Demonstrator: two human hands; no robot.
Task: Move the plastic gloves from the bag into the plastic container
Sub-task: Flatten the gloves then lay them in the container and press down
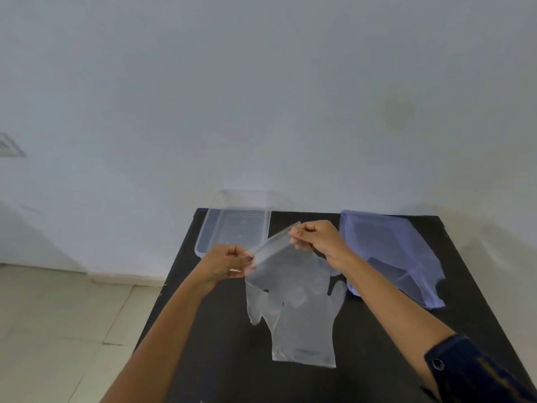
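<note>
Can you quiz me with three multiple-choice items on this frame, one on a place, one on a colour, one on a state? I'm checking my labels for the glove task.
1. Where does the plastic container stand on the black table?
A. far left corner
B. near right corner
C. under the bag

2. What colour is the bag?
A. red
B. pale blue-violet
C. green

3. What is the state of the clear glove at the hands?
A. lying loose inside the container
B. held up by its cuff between both hands
C. still wholly inside the bag

Answers:
1 A: it sits at the table's far left, by the wall.
2 B: the bag on the right looks bluish-violet.
3 B: the left hand and right hand each pinch one end of the cuff; another glove lies flat on the table.
</note>
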